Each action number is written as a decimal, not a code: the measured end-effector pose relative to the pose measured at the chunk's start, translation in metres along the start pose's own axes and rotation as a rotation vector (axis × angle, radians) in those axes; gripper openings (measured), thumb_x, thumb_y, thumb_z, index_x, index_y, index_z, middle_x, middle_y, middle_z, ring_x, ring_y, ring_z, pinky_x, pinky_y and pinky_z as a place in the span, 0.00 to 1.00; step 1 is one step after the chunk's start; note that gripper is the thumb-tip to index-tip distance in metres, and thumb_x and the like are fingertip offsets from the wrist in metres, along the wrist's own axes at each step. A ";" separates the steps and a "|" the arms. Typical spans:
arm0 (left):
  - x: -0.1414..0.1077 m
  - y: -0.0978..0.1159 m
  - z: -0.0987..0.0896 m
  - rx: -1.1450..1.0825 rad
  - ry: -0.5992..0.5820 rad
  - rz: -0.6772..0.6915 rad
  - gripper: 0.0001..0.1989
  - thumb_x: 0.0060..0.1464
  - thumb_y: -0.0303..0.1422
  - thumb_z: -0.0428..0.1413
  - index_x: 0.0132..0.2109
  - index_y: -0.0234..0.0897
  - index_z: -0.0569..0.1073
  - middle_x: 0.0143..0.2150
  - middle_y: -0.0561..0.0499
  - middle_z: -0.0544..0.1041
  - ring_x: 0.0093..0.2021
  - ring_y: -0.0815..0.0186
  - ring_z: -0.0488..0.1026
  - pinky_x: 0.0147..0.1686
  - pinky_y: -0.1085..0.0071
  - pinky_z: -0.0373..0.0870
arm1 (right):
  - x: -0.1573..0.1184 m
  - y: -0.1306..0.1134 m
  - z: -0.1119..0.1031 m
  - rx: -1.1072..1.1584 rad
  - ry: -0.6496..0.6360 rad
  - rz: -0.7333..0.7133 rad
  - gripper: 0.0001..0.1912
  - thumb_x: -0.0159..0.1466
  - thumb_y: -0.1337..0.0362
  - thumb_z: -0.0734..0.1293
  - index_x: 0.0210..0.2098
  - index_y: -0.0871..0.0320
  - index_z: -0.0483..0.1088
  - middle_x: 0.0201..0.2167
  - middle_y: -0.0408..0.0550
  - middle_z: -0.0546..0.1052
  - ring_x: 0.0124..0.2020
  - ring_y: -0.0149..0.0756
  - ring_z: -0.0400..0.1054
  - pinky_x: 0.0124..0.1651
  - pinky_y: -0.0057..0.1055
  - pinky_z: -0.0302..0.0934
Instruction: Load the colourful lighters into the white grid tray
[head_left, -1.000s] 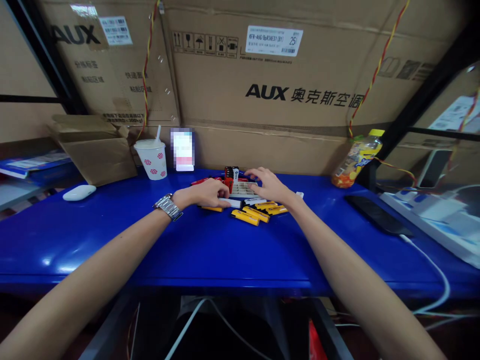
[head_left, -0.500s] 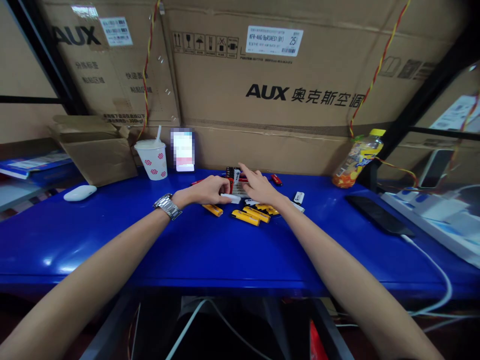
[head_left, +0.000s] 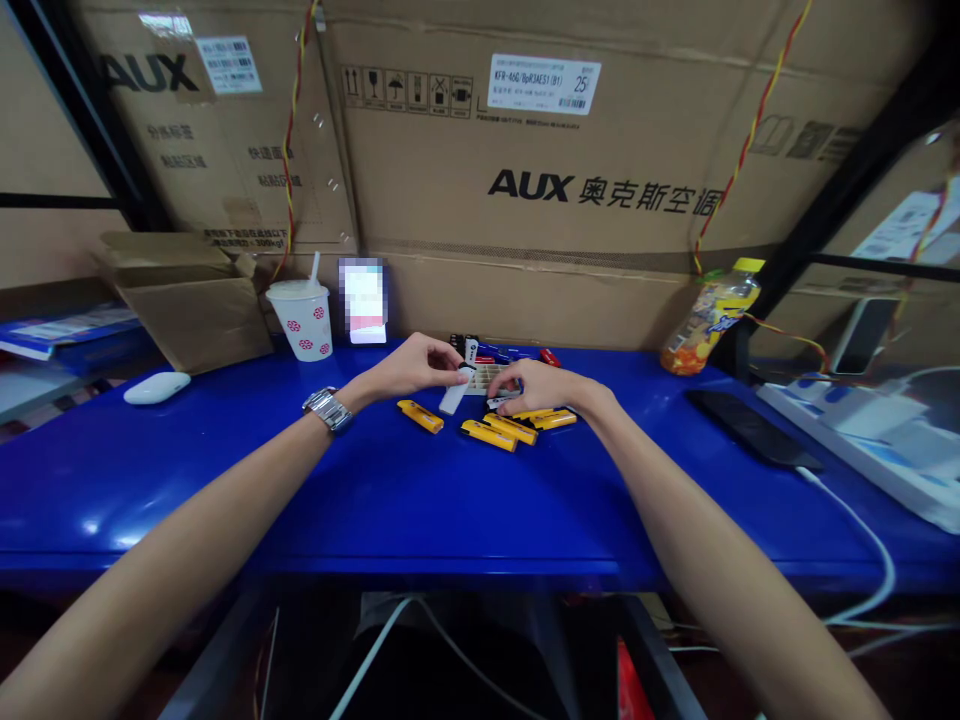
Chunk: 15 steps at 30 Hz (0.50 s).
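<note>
A glossy blue bench (head_left: 450, 510) spans the view. At its left lies a rounded white case (head_left: 157, 388), with a brown paper bag (head_left: 199, 310) standing behind it. Next come a flower-printed cup (head_left: 305, 325) with a straw and an upright phone (head_left: 364, 300) whose lit screen is blurred. Near the middle sits a pale gridded tray (head_left: 484, 380); blue pieces (head_left: 514, 352) and a red piece (head_left: 550, 357) lie toward the rear. In front, one yellow lighter (head_left: 421, 415) lies apart on the left, and three more yellow lighters (head_left: 510, 429) cluster to the right. Farther right stand a yellow-capped bottle (head_left: 705, 325) and, nearer, a flat black phone (head_left: 754, 430).
</note>
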<state>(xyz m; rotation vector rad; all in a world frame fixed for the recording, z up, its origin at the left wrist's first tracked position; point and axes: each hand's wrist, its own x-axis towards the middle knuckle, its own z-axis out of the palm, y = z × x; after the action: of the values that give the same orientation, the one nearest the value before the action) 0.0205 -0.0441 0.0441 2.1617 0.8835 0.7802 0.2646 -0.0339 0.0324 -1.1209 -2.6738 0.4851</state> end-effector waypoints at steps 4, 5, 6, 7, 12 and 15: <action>0.001 0.001 0.002 -0.093 0.049 0.003 0.12 0.51 0.38 0.61 0.35 0.31 0.74 0.29 0.50 0.75 0.29 0.70 0.69 0.29 0.73 0.65 | 0.003 -0.009 0.005 -0.042 0.023 -0.013 0.05 0.54 0.62 0.70 0.30 0.56 0.75 0.28 0.47 0.76 0.30 0.36 0.66 0.35 0.32 0.58; 0.001 0.001 0.003 -0.137 0.064 -0.007 0.12 0.52 0.38 0.60 0.36 0.32 0.72 0.30 0.50 0.75 0.29 0.70 0.69 0.30 0.73 0.66 | 0.003 -0.011 0.006 -0.045 0.053 -0.017 0.05 0.55 0.62 0.70 0.30 0.57 0.73 0.28 0.47 0.75 0.30 0.36 0.65 0.35 0.32 0.58; 0.001 0.002 0.004 -0.198 0.072 -0.025 0.11 0.54 0.38 0.58 0.37 0.33 0.70 0.31 0.49 0.75 0.31 0.69 0.71 0.31 0.72 0.67 | 0.003 -0.012 0.007 -0.030 0.096 -0.018 0.06 0.56 0.62 0.69 0.30 0.57 0.71 0.29 0.47 0.75 0.30 0.35 0.65 0.36 0.32 0.58; 0.001 0.003 0.005 -0.274 0.073 -0.048 0.10 0.57 0.37 0.56 0.37 0.34 0.68 0.32 0.49 0.75 0.32 0.68 0.72 0.32 0.71 0.69 | 0.002 -0.012 0.007 0.006 0.152 -0.014 0.07 0.58 0.60 0.68 0.31 0.57 0.69 0.30 0.48 0.74 0.30 0.35 0.65 0.35 0.32 0.58; 0.000 0.011 0.009 -0.583 0.067 -0.167 0.06 0.65 0.38 0.44 0.42 0.41 0.57 0.34 0.49 0.76 0.31 0.67 0.75 0.33 0.67 0.72 | 0.006 -0.007 0.014 0.359 0.474 0.012 0.12 0.66 0.53 0.57 0.41 0.55 0.57 0.30 0.44 0.71 0.28 0.32 0.64 0.31 0.30 0.59; 0.000 0.015 0.008 -0.563 0.129 -0.194 0.08 0.66 0.42 0.42 0.43 0.44 0.54 0.27 0.55 0.72 0.20 0.72 0.68 0.21 0.73 0.64 | 0.011 -0.003 0.018 0.505 0.584 0.046 0.15 0.67 0.49 0.55 0.44 0.53 0.54 0.29 0.43 0.69 0.26 0.31 0.63 0.30 0.29 0.61</action>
<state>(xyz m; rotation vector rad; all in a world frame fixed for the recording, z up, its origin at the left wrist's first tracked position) 0.0319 -0.0554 0.0509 1.5263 0.8037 0.9444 0.2496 -0.0323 0.0176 -0.9770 -1.8880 0.6688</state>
